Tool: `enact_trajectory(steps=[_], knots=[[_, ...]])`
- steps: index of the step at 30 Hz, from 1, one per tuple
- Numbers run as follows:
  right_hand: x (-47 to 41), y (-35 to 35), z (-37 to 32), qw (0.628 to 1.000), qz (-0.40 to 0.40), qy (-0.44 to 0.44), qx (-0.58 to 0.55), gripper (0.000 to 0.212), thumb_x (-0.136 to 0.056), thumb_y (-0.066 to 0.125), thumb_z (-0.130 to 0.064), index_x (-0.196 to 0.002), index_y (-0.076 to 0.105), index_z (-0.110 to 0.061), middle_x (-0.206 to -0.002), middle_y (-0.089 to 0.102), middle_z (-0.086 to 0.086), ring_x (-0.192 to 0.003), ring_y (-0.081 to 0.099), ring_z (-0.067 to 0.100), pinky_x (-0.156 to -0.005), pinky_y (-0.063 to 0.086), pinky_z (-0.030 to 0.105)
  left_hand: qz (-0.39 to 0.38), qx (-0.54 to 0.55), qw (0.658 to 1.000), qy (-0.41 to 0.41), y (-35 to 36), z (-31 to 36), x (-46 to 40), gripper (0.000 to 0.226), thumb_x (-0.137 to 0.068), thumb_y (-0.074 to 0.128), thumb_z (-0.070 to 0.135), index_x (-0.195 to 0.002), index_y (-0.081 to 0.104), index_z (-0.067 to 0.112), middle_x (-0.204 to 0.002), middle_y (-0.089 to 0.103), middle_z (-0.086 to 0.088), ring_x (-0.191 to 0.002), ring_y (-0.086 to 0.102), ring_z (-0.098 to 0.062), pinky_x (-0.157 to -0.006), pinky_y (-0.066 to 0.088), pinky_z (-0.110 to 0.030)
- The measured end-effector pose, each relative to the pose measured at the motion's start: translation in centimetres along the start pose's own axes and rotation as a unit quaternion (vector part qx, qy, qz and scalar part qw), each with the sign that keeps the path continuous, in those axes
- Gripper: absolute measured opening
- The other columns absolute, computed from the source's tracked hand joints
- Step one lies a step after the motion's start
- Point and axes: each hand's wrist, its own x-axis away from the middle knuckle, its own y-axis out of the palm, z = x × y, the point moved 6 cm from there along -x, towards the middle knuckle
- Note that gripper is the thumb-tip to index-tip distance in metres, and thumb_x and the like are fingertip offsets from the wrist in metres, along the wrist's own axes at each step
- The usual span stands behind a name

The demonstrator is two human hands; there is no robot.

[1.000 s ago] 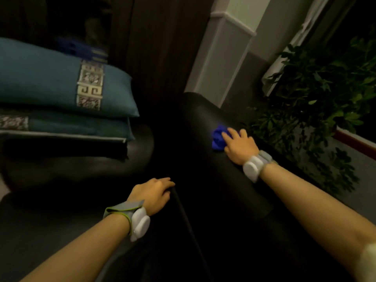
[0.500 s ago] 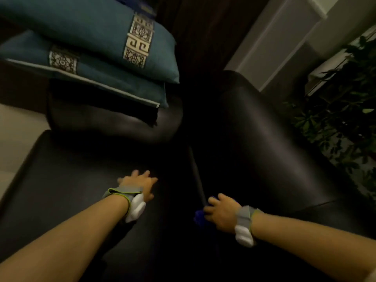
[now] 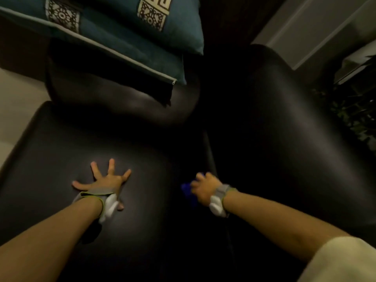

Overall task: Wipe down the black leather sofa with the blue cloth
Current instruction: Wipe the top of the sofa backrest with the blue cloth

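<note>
Black leather sofa (image 3: 284,139) fills my view, most of it not visibly wiped yet, teal cushions (image 3: 126,33) stacked on its far arm. My left hand (image 3: 103,181) presses splayed on the seat; a second ago it was curled. My right hand (image 3: 203,188) clutches the blue cloth (image 3: 188,191) beside the seat seam, down from the backrest top

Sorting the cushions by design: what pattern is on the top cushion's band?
A cream band with dark floral and key-fret motifs, on the teal cushion; head view.

Head camera (lone view) looks steeply downward.
</note>
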Motion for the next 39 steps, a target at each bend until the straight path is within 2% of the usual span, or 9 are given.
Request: enact_trajectory(steps=[3,5,9,14,21,24,30,34,39], knots=[[2.0,4.6,-8.9,0.967,-0.124,-0.218,0.037,0.031,-0.095,0.046,-0.044,-0.118,0.062,-0.03,-0.128,0.052,-0.006,-0.114,0.042,0.03,-0.082,0.041,0.039,-0.038,0.066,0.997,-0.02,0.1,-0.3,-0.2,0.124,-0.068,0.086,0.038,-0.143,-0.009,0.064,-0.156,-0.039,0.002,-0.141,-0.034,-0.042,-0.097,0.005,-0.085],[2.2,5.3,-8.5,0.953,-0.128,-0.266,0.065,0.036,-0.095,0.046,-0.044,-0.126,0.058,-0.031,-0.136,0.047,-0.006,-0.117,0.041,0.03,-0.085,0.04,0.04,-0.051,0.088,0.995,-0.024,0.3,-0.1,-0.4,0.125,-0.069,0.086,0.03,-0.143,-0.008,0.066,-0.155,-0.041,0.003,-0.14,-0.036,-0.04,-0.095,0.003,-0.085],[-2.6,1.9,-1.8,0.99,-0.041,-0.111,0.077,0.031,-0.099,0.04,-0.037,-0.122,0.057,-0.026,-0.132,0.049,-0.005,-0.123,0.04,0.028,-0.091,0.039,0.04,-0.049,0.051,0.997,-0.025,-0.1,0.0,-0.3,0.128,-0.065,0.088,0.03,-0.142,-0.007,0.066,-0.156,-0.038,0.003,-0.141,-0.034,-0.043,-0.095,0.007,-0.087],[-7.4,-1.0,7.6,0.986,-0.052,0.143,0.07,0.038,-0.105,0.033,-0.03,-0.14,0.044,-0.02,-0.147,0.034,0.002,-0.131,0.03,0.031,-0.098,0.034,0.042,-0.055,0.048,0.997,0.0,-0.1,0.3,-0.3,0.122,-0.07,0.086,0.028,-0.143,-0.004,0.065,-0.155,-0.04,0.003,-0.138,-0.036,-0.048,-0.089,0.009,-0.09],[3.3,2.8,-6.7,0.973,-0.052,-0.218,0.06,0.028,-0.088,0.05,-0.044,-0.109,0.063,-0.032,-0.115,0.058,-0.015,-0.107,0.053,0.021,-0.08,0.045,0.031,-0.028,0.063,0.998,0.008,0.0,0.1,-0.6,0.104,-0.082,0.075,0.036,-0.143,-0.003,0.065,-0.158,-0.035,0.004,-0.139,-0.035,-0.046,-0.091,0.01,-0.09],[6.7,5.2,-9.5,0.952,-0.098,-0.287,0.049,0.04,-0.079,0.056,-0.052,-0.117,0.062,-0.043,-0.125,0.056,-0.025,-0.105,0.057,0.016,-0.076,0.045,0.026,-0.03,0.092,0.995,0.007,-0.2,0.3,-0.9,0.086,-0.093,0.061,0.04,-0.145,-0.003,0.065,-0.157,-0.036,0.005,-0.14,-0.035,-0.043,-0.094,0.008,-0.088],[-1.4,1.0,1.1,0.993,0.003,-0.078,0.092,0.033,-0.101,0.035,-0.032,-0.127,0.054,-0.03,-0.145,0.044,-0.011,-0.125,0.044,0.027,-0.092,0.039,0.038,-0.03,0.048,0.998,0.012,0.1,0.0,-0.6,0.116,-0.073,0.084,0.034,-0.143,-0.003,0.066,-0.157,-0.037,0.003,-0.139,-0.036,-0.046,-0.092,0.01,-0.089],[-4.9,-1.6,10.0,0.991,0.01,0.104,0.084,0.035,-0.102,0.037,-0.028,-0.135,0.047,-0.022,-0.147,0.037,-0.001,-0.127,0.035,0.032,-0.091,0.034,0.041,-0.043,0.096,0.994,0.004,0.5,-0.3,-1.6,0.106,-0.082,0.074,0.036,-0.145,-0.006,0.064,-0.154,-0.041,0.003,-0.137,-0.041,-0.041,-0.092,0.005,-0.089],[-1.3,-0.4,3.2,0.998,-0.014,0.01,0.053,0.033,-0.102,0.035,-0.03,-0.13,0.051,-0.021,-0.139,0.044,0.0,-0.122,0.04,0.034,-0.089,0.038,0.041,-0.023,0.075,0.997,0.009,1.0,-0.3,-1.7,0.125,-0.067,0.087,0.028,-0.139,-0.008,0.069,-0.149,-0.047,0.003,-0.133,-0.045,-0.045,-0.088,0.005,-0.091]])
